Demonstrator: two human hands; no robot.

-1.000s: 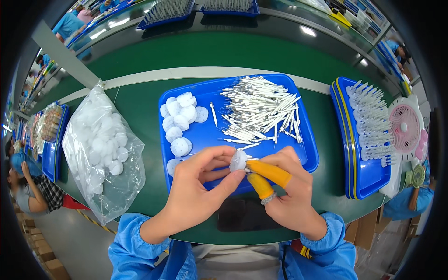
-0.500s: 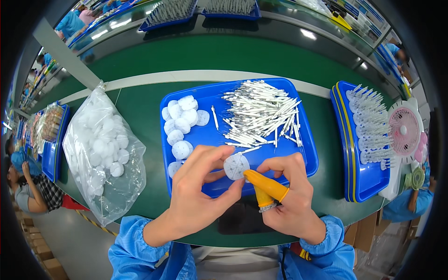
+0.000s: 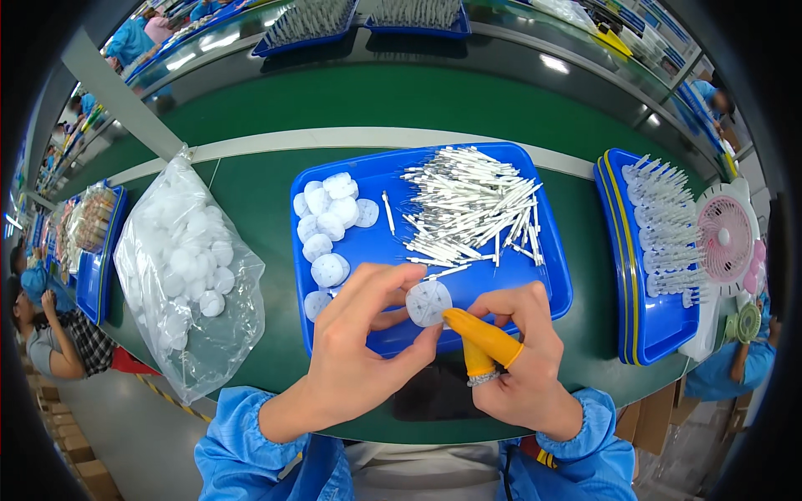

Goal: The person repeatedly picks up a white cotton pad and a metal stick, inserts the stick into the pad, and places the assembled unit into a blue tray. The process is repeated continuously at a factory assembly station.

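Observation:
Between the thumb and fingers of my left hand (image 3: 359,346) is a round translucent white plastic disc (image 3: 427,303) with a star-like pattern of lines, held over the near edge of a blue tray (image 3: 380,275). My right hand (image 3: 518,351) wears yellow finger cots on thumb and forefinger; those two tips are pinched together at the disc's lower right edge. Whether they also hold something small is hidden. In the tray, more white discs (image 3: 332,269) lie along the left side, and a heap of thin white sticks with wire ends (image 3: 472,200) fills the right.
A clear bag of white discs (image 3: 188,275) lies left of the tray. To the right, stacked blue trays (image 3: 660,330) hold upright assembled pieces, beside a pink and white fan (image 3: 725,230). A dark flat object (image 3: 439,394) lies under my hands. Other people sit far left.
The whole view has shifted slightly. Both hands keep nearly the same pose on the disc, with the right fingertips still at its edge.

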